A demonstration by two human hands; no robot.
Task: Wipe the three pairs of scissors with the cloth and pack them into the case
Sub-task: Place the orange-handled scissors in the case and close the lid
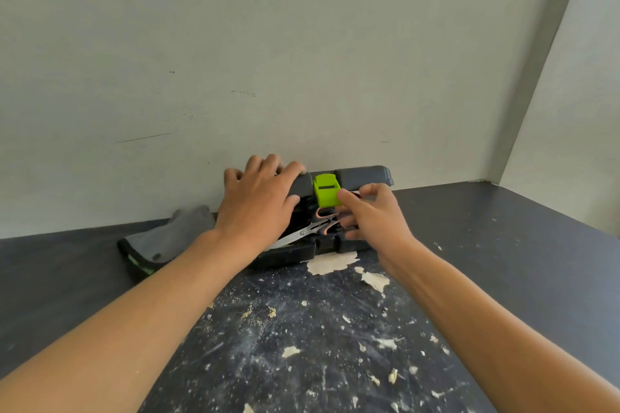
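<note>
A dark grey plastic case point(364, 176) sits against the wall, its lid partly lowered, with a lime-green latch point(325, 194) at the lid's front edge. Inside lie scissors point(303, 233) with orange-and-grey handles and silver blades; how many pairs I cannot tell. My left hand point(258, 201) grips the lid's top edge, fingers curled over it. My right hand point(372, 214) is at the lid's front beside the green latch, thumb and forefinger pinching the lid edge. A grey cloth point(167, 238) with a dark border lies on the table left of the case.
The dark table top point(503, 261) is scratched and flecked with peeled patches point(330, 261) in front of the case. A pale wall point(268, 60) stands directly behind the case, and a second wall point(570, 111) closes the right corner.
</note>
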